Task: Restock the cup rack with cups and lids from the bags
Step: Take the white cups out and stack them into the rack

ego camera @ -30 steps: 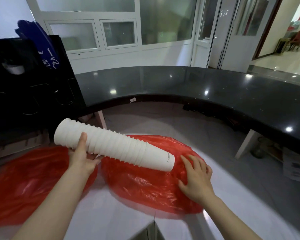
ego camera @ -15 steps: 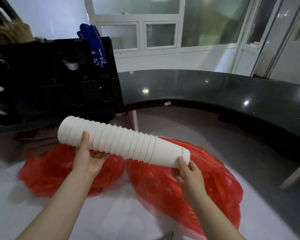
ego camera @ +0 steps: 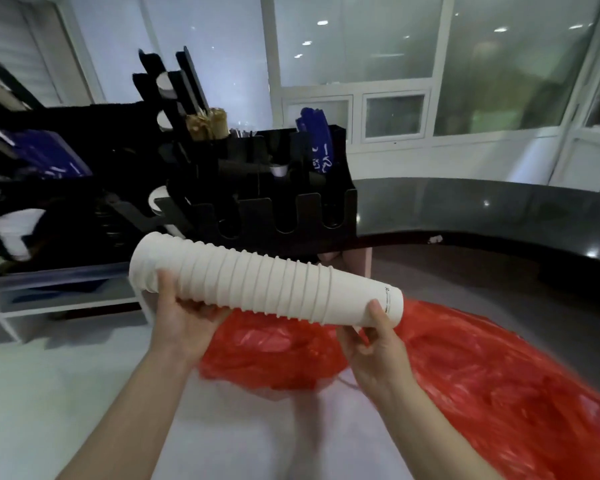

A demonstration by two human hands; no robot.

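Observation:
A long stack of white paper cups lies nearly level in the air, wide rims to the left, tilted down to the right. My left hand grips it from below near the rim end, thumb on the front. My right hand holds the narrow base end, thumb up against the last cup. Behind the stack stands the black cup rack with U-shaped slots, a few white cups and lids showing in it. Two red plastic bags lie on the white table below my hands.
The rack holds wooden stirrers and blue packets. A dark curved counter runs behind to the right. A white shelf frame stands at the left below more black racks. The white tabletop spreads at the near left.
My right hand left the red bag and took the base end of the cup stack. The stack rose, and my view turned left so the rack came toward centre.

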